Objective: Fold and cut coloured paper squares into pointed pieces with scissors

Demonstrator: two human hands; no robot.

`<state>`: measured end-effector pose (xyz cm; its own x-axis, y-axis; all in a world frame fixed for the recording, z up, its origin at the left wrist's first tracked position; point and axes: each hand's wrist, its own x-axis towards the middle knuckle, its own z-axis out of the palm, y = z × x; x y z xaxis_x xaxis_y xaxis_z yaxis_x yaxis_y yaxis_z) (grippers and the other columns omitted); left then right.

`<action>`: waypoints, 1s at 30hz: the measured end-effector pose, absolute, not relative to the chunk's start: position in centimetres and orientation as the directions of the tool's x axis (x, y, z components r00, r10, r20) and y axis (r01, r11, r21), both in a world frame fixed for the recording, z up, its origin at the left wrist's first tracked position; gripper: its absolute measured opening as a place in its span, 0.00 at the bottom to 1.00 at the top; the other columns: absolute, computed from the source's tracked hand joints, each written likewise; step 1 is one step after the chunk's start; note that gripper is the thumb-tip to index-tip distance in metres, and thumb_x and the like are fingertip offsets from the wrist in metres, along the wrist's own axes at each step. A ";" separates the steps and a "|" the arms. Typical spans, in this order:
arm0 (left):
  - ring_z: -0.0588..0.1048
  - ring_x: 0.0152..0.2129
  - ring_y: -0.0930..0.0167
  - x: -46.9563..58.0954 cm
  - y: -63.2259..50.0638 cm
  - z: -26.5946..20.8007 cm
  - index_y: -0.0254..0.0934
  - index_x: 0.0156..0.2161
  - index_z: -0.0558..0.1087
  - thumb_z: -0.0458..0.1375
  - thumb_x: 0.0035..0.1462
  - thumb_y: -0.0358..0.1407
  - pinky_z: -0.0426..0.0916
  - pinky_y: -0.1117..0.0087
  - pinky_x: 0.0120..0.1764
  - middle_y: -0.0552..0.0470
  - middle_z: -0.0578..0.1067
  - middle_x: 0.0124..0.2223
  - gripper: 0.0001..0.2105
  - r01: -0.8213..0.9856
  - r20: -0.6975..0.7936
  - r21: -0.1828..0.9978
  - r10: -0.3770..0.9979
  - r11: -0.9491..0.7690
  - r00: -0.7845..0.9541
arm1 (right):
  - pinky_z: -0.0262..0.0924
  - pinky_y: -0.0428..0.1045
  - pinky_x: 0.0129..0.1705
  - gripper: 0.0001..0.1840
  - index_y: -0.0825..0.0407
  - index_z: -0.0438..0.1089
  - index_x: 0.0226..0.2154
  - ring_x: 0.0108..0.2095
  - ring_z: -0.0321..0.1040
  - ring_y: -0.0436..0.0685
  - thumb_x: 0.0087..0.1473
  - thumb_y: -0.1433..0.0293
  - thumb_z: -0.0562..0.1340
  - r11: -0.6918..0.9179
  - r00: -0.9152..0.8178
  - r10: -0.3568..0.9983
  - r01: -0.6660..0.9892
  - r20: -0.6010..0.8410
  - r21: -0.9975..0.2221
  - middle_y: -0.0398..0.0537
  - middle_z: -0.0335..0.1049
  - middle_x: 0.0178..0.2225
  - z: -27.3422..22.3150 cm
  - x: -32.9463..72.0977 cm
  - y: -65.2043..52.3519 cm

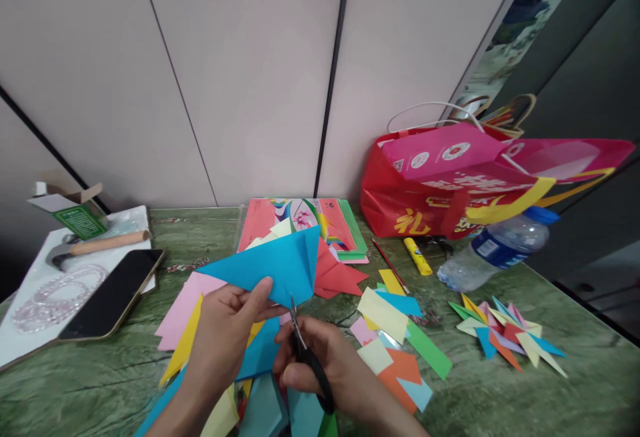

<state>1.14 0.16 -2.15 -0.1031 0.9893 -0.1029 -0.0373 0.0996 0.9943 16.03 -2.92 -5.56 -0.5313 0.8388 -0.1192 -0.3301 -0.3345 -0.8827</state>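
Note:
My left hand (231, 317) pinches a folded blue sheet of paper (273, 262) by its lower edge, thumb on top. My right hand (320, 360) is closed round the black handles of a pair of scissors (316, 373). The blades point up and meet the lower edge of the blue paper near its right end; whether they are parted I cannot tell. Beneath both hands lie folded papers in several colours, among them a pink sheet (186, 305) and a yellow one (184, 341). Red folded paper (336, 275) shows behind the blue sheet.
Cut paper scraps (384, 313) and folded coloured pieces (505, 330) lie to the right. Further back are a paper pack (345, 220), glue stick (417, 257), pencil (390, 265), water bottle (500, 250) and red bag (425, 187). A phone (115, 297) and hammer (100, 245) lie left.

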 end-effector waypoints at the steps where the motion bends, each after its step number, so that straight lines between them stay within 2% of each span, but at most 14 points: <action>1: 0.77 0.21 0.63 1.1 0.2 -2.2 0.36 0.19 0.73 0.63 0.45 0.43 0.74 0.66 0.31 0.52 0.77 0.19 0.13 -0.027 -0.106 0.994 0.988 0.104 -0.110 | 0.54 0.45 0.28 0.27 0.53 0.63 0.34 0.25 0.62 0.48 0.34 0.58 0.72 -0.336 -0.530 0.840 -0.331 -0.121 -0.882 0.41 0.66 0.26 -5.5 16.1 -2.9; 13: 0.78 0.22 0.62 1.2 0.2 -2.6 0.36 0.17 0.71 0.63 0.45 0.43 0.73 0.68 0.27 0.54 0.75 0.17 0.14 -0.002 -0.100 0.995 0.986 0.100 -0.134 | 0.54 0.45 0.29 0.26 0.53 0.63 0.34 0.25 0.60 0.48 0.35 0.60 0.72 -0.316 -0.534 0.838 -0.305 -0.113 -0.899 0.41 0.66 0.25 -5.1 16.2 -3.0; 20: 0.78 0.23 0.61 1.0 0.2 -2.7 0.36 0.19 0.72 0.63 0.46 0.43 0.74 0.67 0.27 0.53 0.77 0.19 0.13 0.024 -0.087 0.996 0.989 0.091 -0.119 | 0.53 0.45 0.27 0.27 0.53 0.63 0.33 0.24 0.59 0.48 0.33 0.59 0.73 -0.314 -0.522 0.845 -0.303 -0.119 -0.900 0.40 0.64 0.24 -5.3 16.1 -3.0; 30: 0.78 0.22 0.62 1.2 0.1 -2.5 0.35 0.20 0.74 0.62 0.46 0.43 0.73 0.67 0.27 0.51 0.76 0.18 0.13 0.023 -0.094 0.995 0.990 0.097 -0.110 | 0.48 0.42 0.23 0.26 0.55 0.64 0.32 0.21 0.54 0.45 0.34 0.59 0.72 -0.278 -0.502 0.860 -0.312 -0.091 -0.908 0.37 0.61 0.21 -5.4 16.1 -3.0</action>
